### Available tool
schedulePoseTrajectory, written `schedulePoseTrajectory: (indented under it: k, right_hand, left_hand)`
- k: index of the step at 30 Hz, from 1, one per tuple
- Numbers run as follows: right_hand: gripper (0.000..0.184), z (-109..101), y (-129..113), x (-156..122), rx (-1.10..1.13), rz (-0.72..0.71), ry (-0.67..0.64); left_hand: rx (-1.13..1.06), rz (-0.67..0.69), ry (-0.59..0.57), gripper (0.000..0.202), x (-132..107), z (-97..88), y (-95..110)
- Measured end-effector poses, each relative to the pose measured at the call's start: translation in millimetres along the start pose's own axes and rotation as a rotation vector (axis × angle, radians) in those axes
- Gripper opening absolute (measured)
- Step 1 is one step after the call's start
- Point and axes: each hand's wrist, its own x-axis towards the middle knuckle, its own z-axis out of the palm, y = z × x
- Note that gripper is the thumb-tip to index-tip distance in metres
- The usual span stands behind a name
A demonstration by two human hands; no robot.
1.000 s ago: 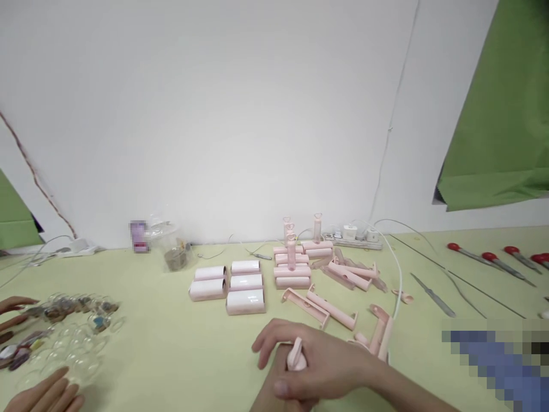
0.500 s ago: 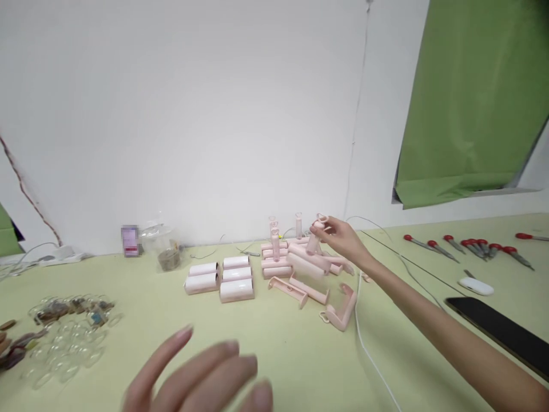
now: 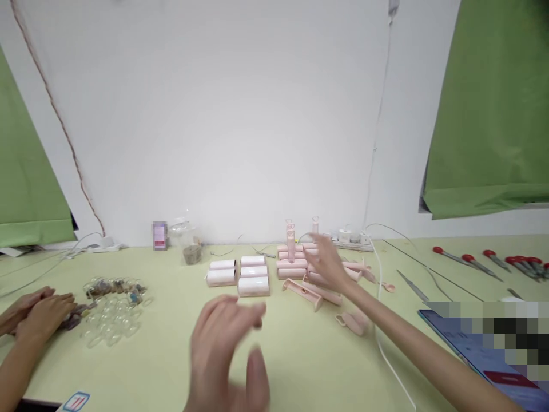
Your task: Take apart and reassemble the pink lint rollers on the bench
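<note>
My left hand (image 3: 227,349) is raised over the near middle of the table, fingers curved and thumb apart, with nothing in it. My right hand (image 3: 329,264) reaches over a pile of pink tubes (image 3: 291,269); its slightly blurred fingers look apart, and no held thing shows. Part of the pile is hidden behind this hand. Small clear pink tubes with loop tops (image 3: 291,246) stand upright on and behind the pile. Open pink half-shells (image 3: 302,293) lie before it. A blurred pink piece with a loop (image 3: 354,322) lies below my right forearm.
Left of the pile lie glossy white-pink tubes (image 3: 253,286) in two groups. Clear rings (image 3: 111,320) and another person's hands (image 3: 43,315) are at left. A white cable (image 3: 381,343) crosses the table at right, near red-handled tools (image 3: 480,266) and a screen device (image 3: 467,349).
The view has swung left. The clear pink tube my right hand held is no longer visible in it, and that hand is lower over the pile. My left hand has risen and turned.
</note>
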Motion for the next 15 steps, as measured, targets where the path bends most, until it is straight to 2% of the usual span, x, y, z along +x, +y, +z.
schedulePoseTrajectory:
  k: [1, 3, 4, 6, 8, 11, 13, 15]
  right_hand:
    - [0.038, 15, -14, -3, 0.018, -0.071, -0.077]
    - [0.032, 47, -40, -8, 0.044, -0.181, -0.244]
    - [0.034, 62, -52, -9, 0.047, -0.199, -0.292]
    - [0.033, 87, -70, -12, 0.052, -0.19, -0.353]
    - [0.031, 99, -77, -15, 0.076, -0.146, -0.395]
    - [0.039, 94, -73, -23, 0.177, -0.047, -0.473]
    - [0.053, 79, -64, -31, 0.285, 0.043, -0.535]
    - [0.069, 59, -54, -42, 0.425, 0.144, -0.611]
  left_hand:
    - [0.084, -0.007, -0.072, 0.024, 16, 9.3, -13]
    - [0.269, -0.222, -0.127, 0.026, 38, 32.2, -44]
    - [0.317, -0.298, -0.126, 0.03, 42, 44.0, -62]
    - [0.388, -0.427, -0.1, 0.042, 38, 63.6, -96]
    - [0.435, -0.544, -0.102, 0.051, 24, 74.0, -120]
    - [0.466, -0.623, -0.133, 0.065, 4, 74.1, -128]
    - [0.424, -0.616, -0.193, 0.068, -2, 72.4, -118]
    - [0.264, -0.625, -0.295, 0.069, -2, 76.1, -102]
